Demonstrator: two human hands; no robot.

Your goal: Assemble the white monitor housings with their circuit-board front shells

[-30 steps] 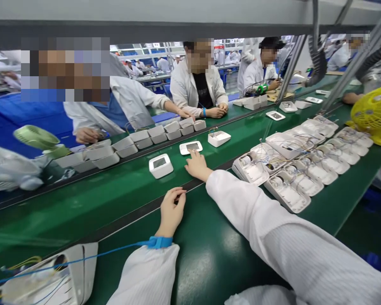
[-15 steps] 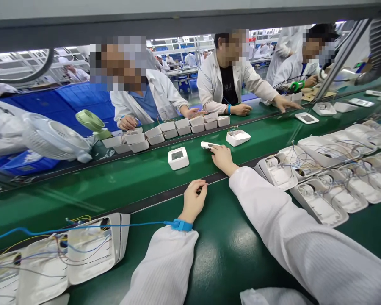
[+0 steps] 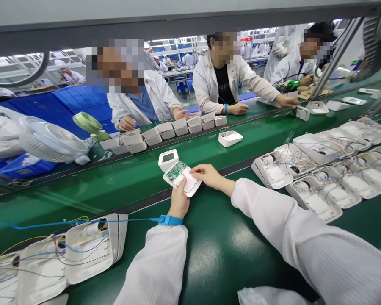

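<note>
A white plastic cover (image 3: 193, 181) with a green circuit board (image 3: 176, 170) on its inner side is tilted over the near edge of the green belt, its inside facing me. My left hand (image 3: 179, 201) grips its lower edge, thumb on the inner face. My right hand (image 3: 209, 176) is closed at its right edge, fingertips on the cover. Just behind it on the belt sits a white unit with a dark display (image 3: 168, 160). A blue strap (image 3: 170, 220) with a cord circles my left wrist.
White housings with wires stand in rows on my right (image 3: 274, 169) and left (image 3: 89, 254). An open housing (image 3: 230, 138) lies on the belt. Across it, co-workers sit behind a row of housings (image 3: 167, 130); one co-worker's hand (image 3: 287, 101) holds a white piece.
My right hand has lifted the cover off the belt and turned it over towards me. My left hand has moved up and taken hold of it. A co-worker across has picked up another piece.
</note>
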